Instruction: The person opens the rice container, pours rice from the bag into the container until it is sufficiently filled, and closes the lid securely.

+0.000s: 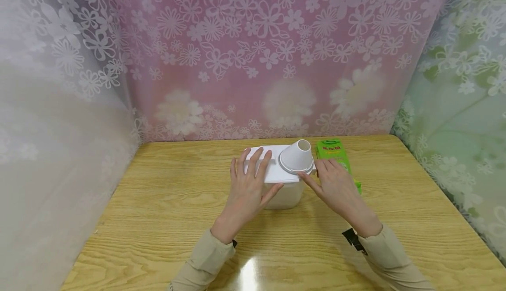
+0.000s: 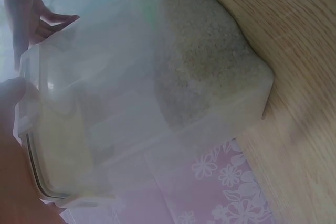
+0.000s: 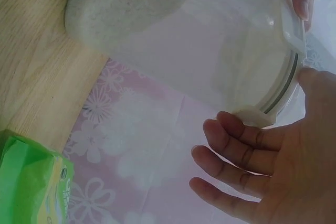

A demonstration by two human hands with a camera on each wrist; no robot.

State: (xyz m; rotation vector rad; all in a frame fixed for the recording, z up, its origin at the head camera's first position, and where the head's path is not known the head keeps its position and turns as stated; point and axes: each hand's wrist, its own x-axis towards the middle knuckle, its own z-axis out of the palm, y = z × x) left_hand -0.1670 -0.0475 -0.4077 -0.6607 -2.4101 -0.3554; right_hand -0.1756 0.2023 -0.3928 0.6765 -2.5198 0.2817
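A clear plastic storage container stands upright on the table, with pale rice-like grains in its lower part. It has a white lid with side latches and a dark seal line. A white cone-shaped cup sits on the lid's right part. My left hand rests on the lid's left part, fingers spread, thumb near the front edge. At the right end, my right hand pinches the lid's edge, thumb on top and index finger against a latch; its other fingers extend loosely.
A green printed packet lies on the wooden table, just right of and behind the container. Flowered curtains hang behind the table's back edge and along both sides.
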